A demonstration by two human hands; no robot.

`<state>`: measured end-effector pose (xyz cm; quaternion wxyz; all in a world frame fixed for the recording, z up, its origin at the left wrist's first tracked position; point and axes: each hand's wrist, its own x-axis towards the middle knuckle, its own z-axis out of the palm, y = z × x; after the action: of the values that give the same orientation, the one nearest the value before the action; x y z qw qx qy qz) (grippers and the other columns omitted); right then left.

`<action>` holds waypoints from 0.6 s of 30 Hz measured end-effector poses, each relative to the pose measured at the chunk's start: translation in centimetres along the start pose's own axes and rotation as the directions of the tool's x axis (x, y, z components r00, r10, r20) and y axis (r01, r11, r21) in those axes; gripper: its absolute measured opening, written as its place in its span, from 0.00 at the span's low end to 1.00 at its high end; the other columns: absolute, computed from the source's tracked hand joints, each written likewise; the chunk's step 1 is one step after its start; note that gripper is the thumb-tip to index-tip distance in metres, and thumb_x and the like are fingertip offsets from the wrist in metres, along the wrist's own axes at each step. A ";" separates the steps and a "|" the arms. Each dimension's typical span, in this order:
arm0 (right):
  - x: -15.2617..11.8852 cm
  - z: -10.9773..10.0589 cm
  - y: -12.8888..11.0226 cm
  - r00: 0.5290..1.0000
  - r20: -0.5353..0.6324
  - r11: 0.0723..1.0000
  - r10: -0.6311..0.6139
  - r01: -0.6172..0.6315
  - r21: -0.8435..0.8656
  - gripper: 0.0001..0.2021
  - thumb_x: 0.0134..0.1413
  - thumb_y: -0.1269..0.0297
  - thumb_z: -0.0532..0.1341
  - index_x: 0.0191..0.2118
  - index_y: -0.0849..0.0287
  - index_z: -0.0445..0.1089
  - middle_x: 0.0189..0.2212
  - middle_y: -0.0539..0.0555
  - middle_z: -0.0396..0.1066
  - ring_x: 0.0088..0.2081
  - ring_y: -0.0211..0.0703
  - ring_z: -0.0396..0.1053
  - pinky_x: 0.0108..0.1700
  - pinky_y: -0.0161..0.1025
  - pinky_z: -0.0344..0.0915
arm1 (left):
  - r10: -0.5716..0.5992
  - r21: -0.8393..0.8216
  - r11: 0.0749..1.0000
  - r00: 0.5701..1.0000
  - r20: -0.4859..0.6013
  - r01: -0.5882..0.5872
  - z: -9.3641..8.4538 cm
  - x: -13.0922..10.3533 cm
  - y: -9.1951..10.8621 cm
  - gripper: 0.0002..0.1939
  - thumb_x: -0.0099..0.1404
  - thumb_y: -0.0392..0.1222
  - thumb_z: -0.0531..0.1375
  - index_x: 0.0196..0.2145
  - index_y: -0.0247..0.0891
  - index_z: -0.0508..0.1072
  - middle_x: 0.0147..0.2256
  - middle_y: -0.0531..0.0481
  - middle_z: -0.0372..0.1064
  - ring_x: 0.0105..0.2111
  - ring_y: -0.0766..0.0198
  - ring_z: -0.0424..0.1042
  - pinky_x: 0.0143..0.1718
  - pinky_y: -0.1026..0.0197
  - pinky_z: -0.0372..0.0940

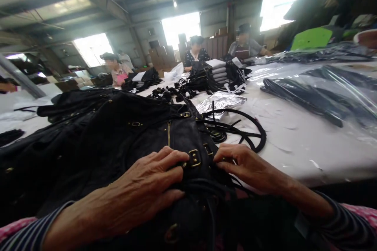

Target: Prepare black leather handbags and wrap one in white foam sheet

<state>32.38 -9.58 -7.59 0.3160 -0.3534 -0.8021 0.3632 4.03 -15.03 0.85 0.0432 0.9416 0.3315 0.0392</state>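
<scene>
The left hand [150,176] curls over a black leather bag with a gold-coloured zip [184,137] on the white worktop [285,129]; whether its grip pinches anything, one cannot tell. Past a gold-coloured square buckle [194,158], the right hand [246,164] has its grip closed on a narrow black strap [221,160].

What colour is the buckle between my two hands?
Gold-toned metal buckle; it shows best in the head view.
</scene>
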 end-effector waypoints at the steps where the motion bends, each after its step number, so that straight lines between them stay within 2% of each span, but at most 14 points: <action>1: 0.0 0.0 -0.3 1.000 0.012 1.000 -0.004 0.004 0.000 0.07 0.62 0.69 0.62 0.36 0.56 0.79 0.35 0.51 0.74 0.37 0.41 0.71 0.39 0.36 0.63 | -0.024 -0.004 1.000 1.000 0.009 0.024 0.1 -0.4 -0.3 0.06 0.73 0.41 0.57 0.45 0.44 0.73 0.60 0.52 0.66 0.58 0.59 0.68 0.62 0.54 0.64; 3: 0.2 0.1 -0.8 1.000 0.011 1.000 0.000 0.000 -0.014 0.04 0.60 0.67 0.64 0.36 0.55 0.78 0.35 0.50 0.74 0.36 0.41 0.70 0.38 0.36 0.62 | -0.070 -0.012 0.997 0.997 0.013 0.070 0.0 -1.2 -0.5 0.10 0.72 0.39 0.57 0.50 0.45 0.71 0.60 0.52 0.66 0.57 0.61 0.69 0.60 0.57 0.66; 6: 1.0 0.6 -1.1 1.000 -0.017 0.994 0.011 -0.013 -0.110 0.02 0.54 0.67 0.68 0.35 0.56 0.76 0.34 0.49 0.73 0.36 0.41 0.69 0.37 0.36 0.60 | -0.106 -0.004 0.994 0.994 -0.037 0.106 -0.6 -1.3 0.4 0.25 0.69 0.43 0.61 0.61 0.48 0.62 0.62 0.49 0.64 0.60 0.57 0.67 0.59 0.55 0.68; 9: 2.2 1.4 -1.2 0.998 -0.051 0.987 -0.042 0.033 -0.155 0.02 0.54 0.68 0.67 0.33 0.57 0.74 0.33 0.49 0.70 0.36 0.40 0.67 0.36 0.35 0.59 | -0.017 0.015 1.000 0.997 -0.074 0.018 -1.2 -0.3 1.8 0.35 0.68 0.50 0.63 0.67 0.49 0.55 0.65 0.47 0.60 0.65 0.52 0.61 0.62 0.50 0.66; 12: 3.0 1.9 -1.8 0.996 -0.077 0.999 -0.053 0.051 -0.018 0.04 0.57 0.69 0.63 0.30 0.58 0.72 0.33 0.49 0.70 0.35 0.40 0.67 0.37 0.35 0.60 | 0.096 0.050 0.994 0.995 0.010 -0.096 -0.9 0.9 2.9 0.34 0.66 0.54 0.65 0.65 0.49 0.60 0.68 0.47 0.57 0.68 0.48 0.54 0.65 0.44 0.62; 14: 3.1 1.8 -2.3 1.000 -0.025 0.992 0.000 0.004 0.129 0.06 0.57 0.71 0.60 0.33 0.57 0.74 0.35 0.50 0.73 0.38 0.41 0.69 0.38 0.35 0.63 | 0.110 0.104 0.988 0.993 0.042 -0.114 -0.3 1.2 3.1 0.27 0.67 0.47 0.65 0.61 0.49 0.65 0.68 0.50 0.56 0.69 0.46 0.51 0.67 0.40 0.58; 16: 2.8 1.6 -2.7 0.997 0.061 0.962 0.056 -0.070 0.263 0.10 0.55 0.74 0.59 0.38 0.56 0.77 0.38 0.50 0.76 0.40 0.43 0.71 0.39 0.36 0.65 | 0.088 0.142 0.986 0.996 -0.010 -0.085 0.0 0.7 2.7 0.22 0.68 0.34 0.60 0.58 0.48 0.68 0.66 0.51 0.60 0.68 0.49 0.53 0.67 0.40 0.58; 18: 2.4 1.4 -2.9 0.987 0.114 0.933 0.112 -0.144 0.329 0.12 0.53 0.73 0.61 0.43 0.55 0.76 0.37 0.50 0.76 0.36 0.42 0.72 0.34 0.36 0.65 | 0.065 0.118 0.992 0.993 -0.095 -0.053 -0.1 -0.3 2.0 0.23 0.69 0.30 0.54 0.57 0.48 0.68 0.62 0.51 0.66 0.64 0.54 0.61 0.64 0.47 0.62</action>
<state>28.98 -9.62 -5.42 0.3092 -0.3286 -0.7176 0.5306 4.99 -16.78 1.19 -0.0290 0.9488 0.3071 0.0678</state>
